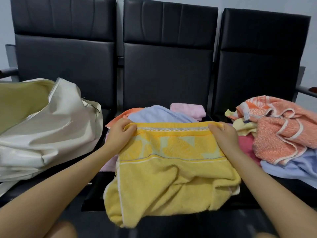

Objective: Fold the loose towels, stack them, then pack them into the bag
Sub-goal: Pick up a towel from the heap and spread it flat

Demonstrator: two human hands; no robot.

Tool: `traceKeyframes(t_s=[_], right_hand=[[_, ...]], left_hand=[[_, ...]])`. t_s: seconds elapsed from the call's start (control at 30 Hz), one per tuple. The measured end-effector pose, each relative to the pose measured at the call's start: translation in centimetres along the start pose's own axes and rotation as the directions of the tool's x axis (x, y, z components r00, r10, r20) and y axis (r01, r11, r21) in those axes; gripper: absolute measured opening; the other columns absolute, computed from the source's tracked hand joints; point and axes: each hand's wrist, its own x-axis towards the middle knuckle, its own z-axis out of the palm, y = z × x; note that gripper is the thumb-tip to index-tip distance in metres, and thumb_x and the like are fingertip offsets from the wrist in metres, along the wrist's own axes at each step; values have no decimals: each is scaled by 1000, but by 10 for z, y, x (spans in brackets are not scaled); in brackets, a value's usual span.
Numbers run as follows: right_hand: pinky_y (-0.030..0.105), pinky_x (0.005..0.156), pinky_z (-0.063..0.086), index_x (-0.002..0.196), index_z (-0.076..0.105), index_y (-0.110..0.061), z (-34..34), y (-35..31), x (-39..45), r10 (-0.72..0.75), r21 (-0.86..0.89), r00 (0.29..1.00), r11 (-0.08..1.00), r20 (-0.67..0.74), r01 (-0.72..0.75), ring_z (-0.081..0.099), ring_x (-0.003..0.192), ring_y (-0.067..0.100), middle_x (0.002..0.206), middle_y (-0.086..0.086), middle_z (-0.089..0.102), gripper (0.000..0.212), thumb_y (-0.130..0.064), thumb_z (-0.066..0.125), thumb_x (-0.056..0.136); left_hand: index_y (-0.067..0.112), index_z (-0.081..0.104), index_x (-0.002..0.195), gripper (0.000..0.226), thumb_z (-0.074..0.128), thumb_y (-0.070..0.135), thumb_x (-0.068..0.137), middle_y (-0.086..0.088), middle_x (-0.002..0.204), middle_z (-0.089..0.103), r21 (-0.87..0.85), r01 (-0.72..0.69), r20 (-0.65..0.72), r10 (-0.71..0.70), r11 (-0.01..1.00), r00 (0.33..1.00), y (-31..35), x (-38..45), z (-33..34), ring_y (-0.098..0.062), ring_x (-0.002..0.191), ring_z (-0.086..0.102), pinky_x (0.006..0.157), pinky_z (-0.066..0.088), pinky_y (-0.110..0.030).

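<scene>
Black seats in a row of 3, with tall backs, under everything. Holding a yellow towel over the middle seat, near edge hanging down in a soft, lumpy heap. Left hand curled tight on the far left corner, right hand curled tight on the far right corner. Pulled flat between the 2 hands, most likely to get the top edge straight before a fold. Long way of the held edge: left to right. Patterned band just below that edge, facing up, also running left to right.

Behind the yellow towel, a small stack on the same seat: a blue towel on top, something orange peeking out at the left, a folded pink towel at the far side. Probably put there to keep done ones apart from the messy ones.

On the right seat, loose towels in a pile, orange on top, blue and dark pink under it, pale yellow at the far side. Not folded yet, by the look of it.

On the left seat, a white bag lying open, green inside, mouth up and toward the far left. Close by and ready for packing later. No towels seen in it so far.
</scene>
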Motion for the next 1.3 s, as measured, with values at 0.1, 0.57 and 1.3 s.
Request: traceKeyframes(t_s=[0.1, 0.57, 1.3], right_hand=[[30, 78, 46, 84, 65, -22, 0, 4, 1, -48, 15, 999, 999, -9, 48, 59, 91, 15, 104, 6, 64, 6, -20, 64, 90], [25, 56, 48, 85, 65, -14, 2, -3, -5, 279, 185, 948, 934, 152, -305, 63, 74, 19, 76, 2, 66, 12, -24, 64, 91], [36, 77, 50, 88, 69, -5, -7, 8, -12, 166, -96, 942, 985, 291, -144, 64, 82, 24, 85, 8, 69, 21, -23, 61, 93]], left_hand=[[9, 65, 74, 22, 56, 27, 85, -7, 87, 63, 22, -27, 38, 26, 999, 999, -8, 2, -1, -14, 85, 56, 73, 42, -24], [19, 63, 70, 24, 52, 36, 83, -2, 83, 62, 4, -46, 88, 46, 999, 995, -19, 3, -6, -13, 81, 56, 77, 46, -32], [-11, 60, 80, 42, 59, 28, 95, -6, 60, 41, 53, 165, 276, -173, 985, 946, -14, -19, -33, -10, 52, 36, 49, 31, -20]])
